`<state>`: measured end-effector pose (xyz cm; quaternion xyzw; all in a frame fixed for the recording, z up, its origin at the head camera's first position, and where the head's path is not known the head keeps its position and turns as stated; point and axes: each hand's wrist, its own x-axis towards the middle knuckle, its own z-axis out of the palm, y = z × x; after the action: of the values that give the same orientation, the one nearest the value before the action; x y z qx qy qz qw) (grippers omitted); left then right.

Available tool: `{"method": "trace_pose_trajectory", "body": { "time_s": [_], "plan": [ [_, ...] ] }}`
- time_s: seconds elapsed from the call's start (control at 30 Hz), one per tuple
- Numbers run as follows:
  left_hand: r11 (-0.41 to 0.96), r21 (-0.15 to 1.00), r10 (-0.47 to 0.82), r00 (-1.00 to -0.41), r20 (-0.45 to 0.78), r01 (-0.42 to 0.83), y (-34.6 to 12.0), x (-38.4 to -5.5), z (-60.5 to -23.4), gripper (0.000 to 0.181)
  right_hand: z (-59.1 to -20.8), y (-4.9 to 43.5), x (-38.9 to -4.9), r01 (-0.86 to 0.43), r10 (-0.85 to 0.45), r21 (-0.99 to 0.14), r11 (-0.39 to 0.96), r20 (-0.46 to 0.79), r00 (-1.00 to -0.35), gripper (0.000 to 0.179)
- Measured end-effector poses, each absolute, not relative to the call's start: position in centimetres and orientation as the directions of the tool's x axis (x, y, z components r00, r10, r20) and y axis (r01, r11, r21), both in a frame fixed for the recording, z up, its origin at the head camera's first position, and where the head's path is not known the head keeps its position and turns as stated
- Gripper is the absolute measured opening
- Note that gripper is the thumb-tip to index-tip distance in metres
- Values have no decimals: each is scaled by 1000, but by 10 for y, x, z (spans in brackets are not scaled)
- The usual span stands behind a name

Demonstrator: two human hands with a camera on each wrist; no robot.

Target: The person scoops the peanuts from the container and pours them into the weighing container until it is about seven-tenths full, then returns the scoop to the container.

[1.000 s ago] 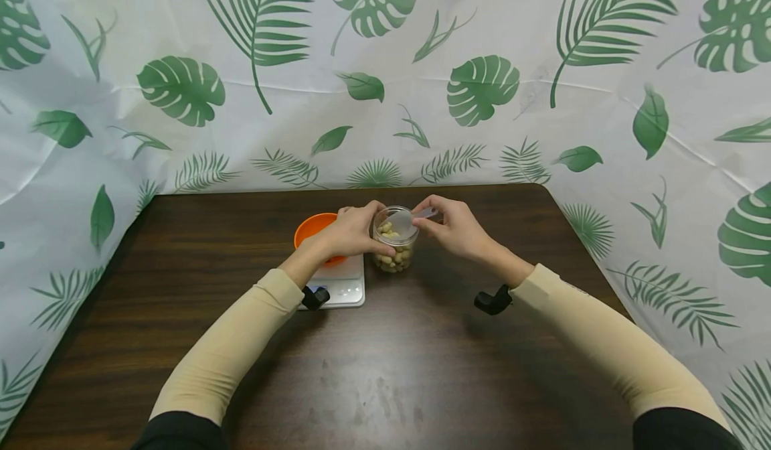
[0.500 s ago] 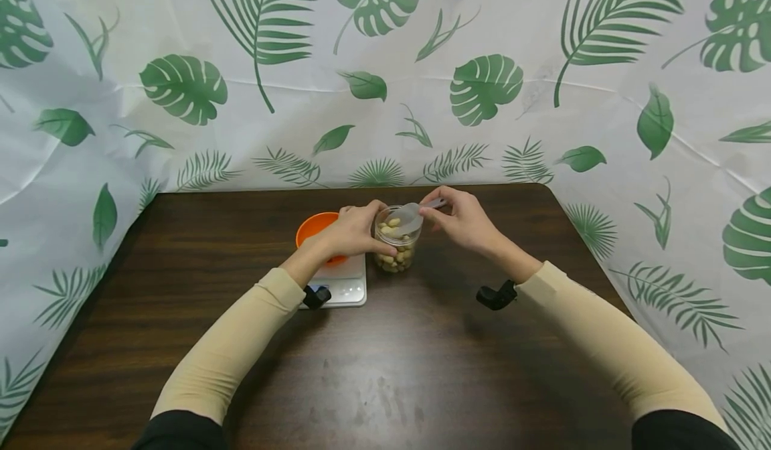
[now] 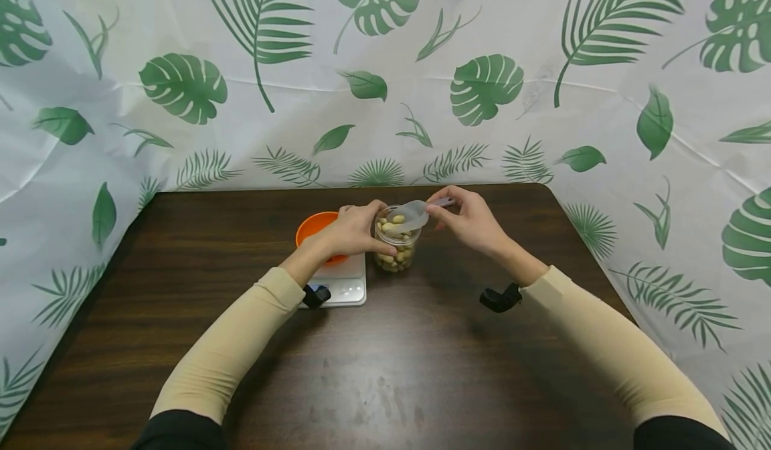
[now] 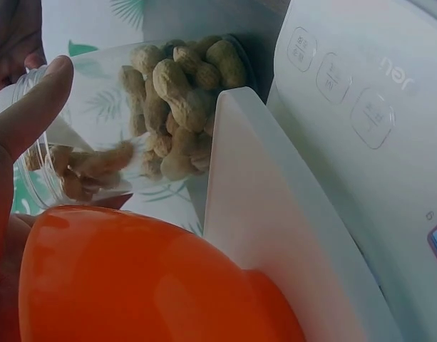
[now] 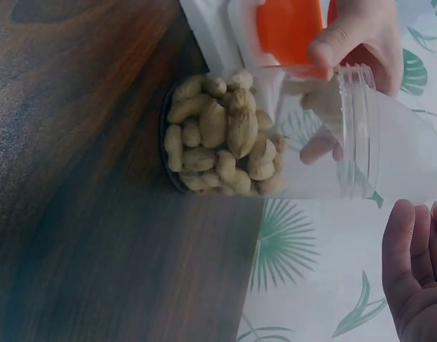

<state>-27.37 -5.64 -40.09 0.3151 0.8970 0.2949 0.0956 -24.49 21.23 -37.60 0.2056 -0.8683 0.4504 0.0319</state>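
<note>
A clear jar (image 3: 393,252) of unshelled peanuts (image 5: 218,139) stands on the table. My left hand (image 3: 352,231) grips it near the rim, thumb across the near side. My right hand (image 3: 472,221) pinches the handle of a translucent scoop (image 3: 413,215), whose bowl lies tilted in the jar's mouth. Several peanuts (image 4: 90,169) sit high inside the jar by the mouth, in or at the scoop. Left of the jar, an orange bowl (image 3: 310,229) rests on a white kitchen scale (image 3: 349,292), partly hidden by my left hand and forearm.
The dark wooden table (image 3: 385,363) ends at a back edge just behind the jar. A white leaf-print sheet (image 3: 385,128) hangs behind it and along the sides. A black wrist mount (image 3: 498,298) juts from my right wrist, close over the table.
My right hand has drawn the scoop up and to the right, so its bowl now shows higher at the jar's rim with peanuts. My left hand keeps its hold on the jar.
</note>
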Motion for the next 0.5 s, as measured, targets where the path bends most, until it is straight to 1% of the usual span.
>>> {"method": "trace_pose_trajectory", "body": {
  "time_s": [0.33, 0.5],
  "plan": [
    [634, 574, 629, -778, 9, 519, -56, -275, -400, 84, -373, 216, -242, -362, -326, -808, 464, 225, -918, 22],
    [627, 576, 633, -774, 16, 524, -56, -276, -401, 84, -376, 211, -240, -385, -320, -796, 467, 255, -913, 22]
  ]
}}
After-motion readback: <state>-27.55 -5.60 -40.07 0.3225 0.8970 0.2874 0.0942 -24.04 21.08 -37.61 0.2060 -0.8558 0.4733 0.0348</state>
